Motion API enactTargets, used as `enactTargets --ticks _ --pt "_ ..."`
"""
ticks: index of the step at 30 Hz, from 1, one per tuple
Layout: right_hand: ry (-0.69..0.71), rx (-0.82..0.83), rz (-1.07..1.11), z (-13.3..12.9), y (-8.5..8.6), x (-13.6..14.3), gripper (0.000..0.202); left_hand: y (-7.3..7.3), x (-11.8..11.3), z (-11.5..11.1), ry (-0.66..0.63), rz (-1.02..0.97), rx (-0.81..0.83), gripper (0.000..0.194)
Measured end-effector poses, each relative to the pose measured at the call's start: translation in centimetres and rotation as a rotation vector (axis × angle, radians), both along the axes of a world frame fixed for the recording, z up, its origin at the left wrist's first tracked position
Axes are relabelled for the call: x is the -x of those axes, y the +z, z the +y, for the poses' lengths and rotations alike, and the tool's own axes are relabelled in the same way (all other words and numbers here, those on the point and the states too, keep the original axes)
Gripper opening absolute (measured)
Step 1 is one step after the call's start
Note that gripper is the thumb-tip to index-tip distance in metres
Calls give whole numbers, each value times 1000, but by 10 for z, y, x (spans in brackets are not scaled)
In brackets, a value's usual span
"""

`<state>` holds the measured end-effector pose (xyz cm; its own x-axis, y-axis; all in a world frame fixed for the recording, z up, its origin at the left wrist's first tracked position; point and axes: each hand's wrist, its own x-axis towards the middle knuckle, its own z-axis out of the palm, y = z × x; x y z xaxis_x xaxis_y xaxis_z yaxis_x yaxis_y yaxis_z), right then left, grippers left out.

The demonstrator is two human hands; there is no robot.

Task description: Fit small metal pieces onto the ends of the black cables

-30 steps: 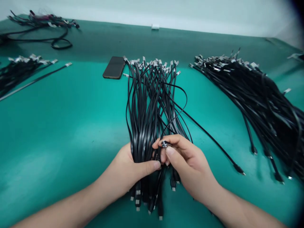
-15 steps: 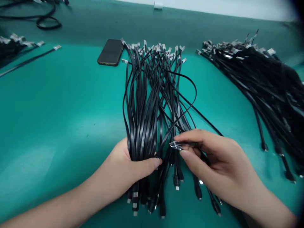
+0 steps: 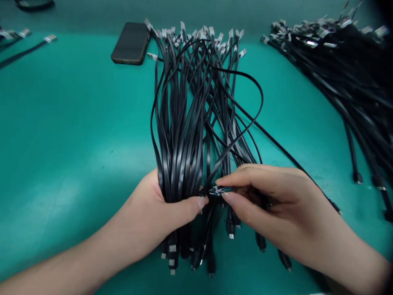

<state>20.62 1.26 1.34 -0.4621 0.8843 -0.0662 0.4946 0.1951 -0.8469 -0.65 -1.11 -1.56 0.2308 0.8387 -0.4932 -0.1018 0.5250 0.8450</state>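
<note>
My left hand (image 3: 172,209) is wrapped round a thick bunch of flat black USB cables (image 3: 181,135), its thumb lying across the front. The small plugs of these cables hang below my fist. At the thumb tip, one cable bends away from the bunch and loops up to the right. My right hand (image 3: 270,200) pinches a small shiny-tipped piece (image 3: 217,190) between thumb and forefinger. Its exact kind is hard to make out. The tip points left, close by my left thumb; whether it touches the cable there I cannot tell. The remaining right fingers are curled and partly hidden.
Loose black cables (image 3: 227,119) lie just right of the held bunch on the green mat (image 3: 76,123). A phone (image 3: 130,43) rests at the back. To the right is a large cable pile (image 3: 337,78), and a few cables (image 3: 24,53) lie far left.
The shiny-tipped piece in my right hand has moved left, close to my left thumb. My left hand keeps its hold on the bunch. The background has shifted upward in the view.
</note>
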Motion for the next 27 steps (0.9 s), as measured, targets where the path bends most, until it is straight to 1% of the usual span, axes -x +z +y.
enactTargets --ticks 9,14,18,27 --pt "1 -2 -1 2 -2 2 12 -1 1 -1 5 19 -27 14" --pt "13 7 -17 2 0 2 12 3 -1 1 -2 53 -6 11" --pt "5 19 -12 2 2 3 13 6 -2 2 -3 81 -20 8" --pt "3 29 -16 0 3 4 13 6 -3 1 3 120 -46 7"
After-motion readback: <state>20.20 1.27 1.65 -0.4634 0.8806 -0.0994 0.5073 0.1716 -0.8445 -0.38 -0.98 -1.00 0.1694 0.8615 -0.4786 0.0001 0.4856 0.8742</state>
